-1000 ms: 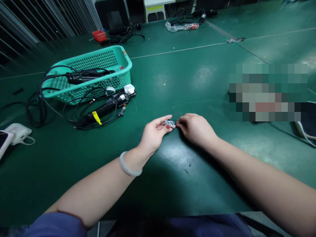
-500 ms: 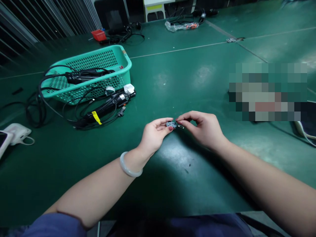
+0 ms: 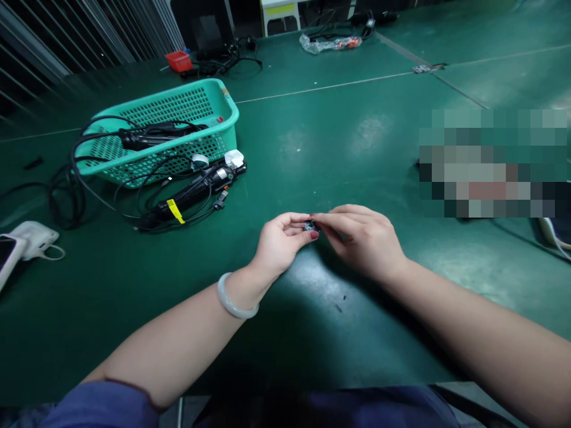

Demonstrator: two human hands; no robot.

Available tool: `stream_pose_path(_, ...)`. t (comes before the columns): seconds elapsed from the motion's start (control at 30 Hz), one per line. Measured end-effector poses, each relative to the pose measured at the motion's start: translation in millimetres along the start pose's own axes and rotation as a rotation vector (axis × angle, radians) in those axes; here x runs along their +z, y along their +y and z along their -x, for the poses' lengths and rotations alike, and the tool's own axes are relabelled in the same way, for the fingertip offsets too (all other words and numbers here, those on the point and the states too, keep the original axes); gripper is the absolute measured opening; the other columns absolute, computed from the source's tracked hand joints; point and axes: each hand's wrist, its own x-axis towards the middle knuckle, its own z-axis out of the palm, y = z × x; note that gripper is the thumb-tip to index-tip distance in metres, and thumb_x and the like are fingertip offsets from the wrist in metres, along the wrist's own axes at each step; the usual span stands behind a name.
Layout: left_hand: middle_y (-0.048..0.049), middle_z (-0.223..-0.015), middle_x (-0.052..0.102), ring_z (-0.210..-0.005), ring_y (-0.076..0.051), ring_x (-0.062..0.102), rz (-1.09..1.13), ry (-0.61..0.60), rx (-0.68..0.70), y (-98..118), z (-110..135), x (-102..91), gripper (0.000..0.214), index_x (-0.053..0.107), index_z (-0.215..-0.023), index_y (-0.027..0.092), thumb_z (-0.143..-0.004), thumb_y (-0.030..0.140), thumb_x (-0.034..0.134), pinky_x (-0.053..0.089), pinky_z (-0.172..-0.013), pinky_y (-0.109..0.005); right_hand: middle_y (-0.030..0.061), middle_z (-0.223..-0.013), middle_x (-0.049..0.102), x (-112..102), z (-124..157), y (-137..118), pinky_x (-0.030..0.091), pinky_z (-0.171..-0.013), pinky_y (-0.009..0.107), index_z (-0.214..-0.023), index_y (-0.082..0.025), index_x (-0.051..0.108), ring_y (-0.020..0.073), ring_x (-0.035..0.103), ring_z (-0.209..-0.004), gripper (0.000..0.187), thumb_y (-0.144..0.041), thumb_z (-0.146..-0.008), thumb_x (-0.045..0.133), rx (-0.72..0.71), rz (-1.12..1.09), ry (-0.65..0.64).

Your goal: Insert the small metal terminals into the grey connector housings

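Note:
Over the green table, my left hand (image 3: 284, 239) pinches a small dark, blue-grey speckled piece (image 3: 310, 226) between thumb and fingers; its exact kind is too small to make out. My right hand (image 3: 366, 238) is closed against the right end of that piece, with its fingertips meeting those of the left hand. The right fingers hide that end, so I cannot tell whether they grip anything else.
A teal basket (image 3: 229, 138) with black cabled devices stands at the left; another black device (image 3: 191, 193) lies before it. White gadgets (image 3: 38, 241) sit at the far left. Small dark bits (image 3: 339, 308) lie near me. A blurred patch (image 3: 491, 166) covers the right.
My right hand has moved slightly, its fingers straightening and closing over the right end of the small piece. The small shiny part seen by the right thumb is now hidden.

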Motion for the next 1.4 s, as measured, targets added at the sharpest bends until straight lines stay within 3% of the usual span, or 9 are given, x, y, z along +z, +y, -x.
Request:
stream_pose_path(0.3, -0.0015, -0.077, 0.071, -0.074, -0.011, 0.066, 0.093, 0.021, 0.016, -0.6, -2.3, -0.2, 0.037, 0.067, -0.082, 0.014, -0.049, 0.02, 0.085, 0.052, -0.083, -0.032, 0.0055, -0.093, 0.075, 3.9, 2.8, -3.9, 0.053, -0.078, 0.026, -0.105, -0.016, 0.07, 0.0155, 0.07, -0.082, 0.025, -0.016, -0.086, 0.053, 0.073, 0.007, -0.004)
stream_pose_path(0.53, -0.0018, -0.076, 0.071, -0.074, -0.012, 0.067, 0.113, 0.036, 0.009, -0.5, -2.5, -1.2, 0.036, 0.066, -0.085, 0.014, -0.054, 0.021, 0.083, 0.05, -0.089, -0.037, 0.0047, -0.102, 0.073, -0.1, 1.3, -6.9, 0.052, -0.082, 0.033, -0.124, -0.02, 0.058, 0.0176, 0.068, -0.091, 0.042, -0.011, -0.085, 0.047, 0.203, -0.066, -0.114)
stream_pose_path(0.67, -0.0031, -0.079, 0.071, -0.076, -0.014, 0.067, 0.067, 0.031, 0.018, 0.9, -1.2, -0.8, 0.037, 0.066, -0.085, 0.014, -0.053, 0.021, 0.083, 0.05, -0.088, -0.038, 0.0046, -0.091, 0.073, -4.8, -2.0, -5.7, 0.052, -0.075, 0.033, -0.1, -0.023, 0.068, 0.0187, 0.066, -0.083, 0.02, -0.023, -0.087, 0.053, 0.298, -0.08, -0.072)
stream_pose_path(0.77, -0.0036, -0.08, 0.071, -0.078, -0.015, 0.067, 0.019, 0.023, 0.029, 2.0, -0.2, -0.6, 0.038, 0.066, -0.084, 0.014, -0.051, 0.021, 0.084, 0.051, -0.086, -0.036, 0.004, -0.084, 0.072, -6.4, -3.4, -4.8, 0.05, -0.072, 0.033, -0.085, -0.022, 0.069, 0.0186, 0.063, -0.078, 0.012, -0.027, -0.085, 0.057, 0.284, -0.081, -0.084)
stream_pose_path(1.13, -0.0026, -0.076, 0.071, -0.075, -0.015, 0.068, -0.049, -0.001, 0.03, 3.2, 2.4, 2.6, 0.04, 0.065, -0.078, 0.014, -0.045, 0.019, 0.086, 0.054, -0.081, -0.035, 0.0032, -0.07, 0.067, -5.1, -5.2, -8.9, 0.045, -0.064, 0.032, -0.067, -0.021, 0.063, 0.0181, 0.057, -0.069, 0.014, -0.025, -0.08, 0.059, 0.335, -0.016, -0.131)
stream_pose_path(1.4, -0.001, -0.074, 0.07, -0.074, -0.015, 0.068, -0.008, -0.001, 0.021, 3.8, 4.8, 6.1, 0.041, 0.061, -0.072, 0.015, -0.041, 0.018, 0.087, 0.054, -0.082, -0.038, 0.0007, -0.064, 0.064, -4.9, -7.3, -11.0, 0.044, -0.059, 0.029, -0.06, -0.022, 0.058, 0.0157, 0.058, -0.063, 0.013, -0.021, -0.073, 0.062, 0.493, -0.116, -0.086)
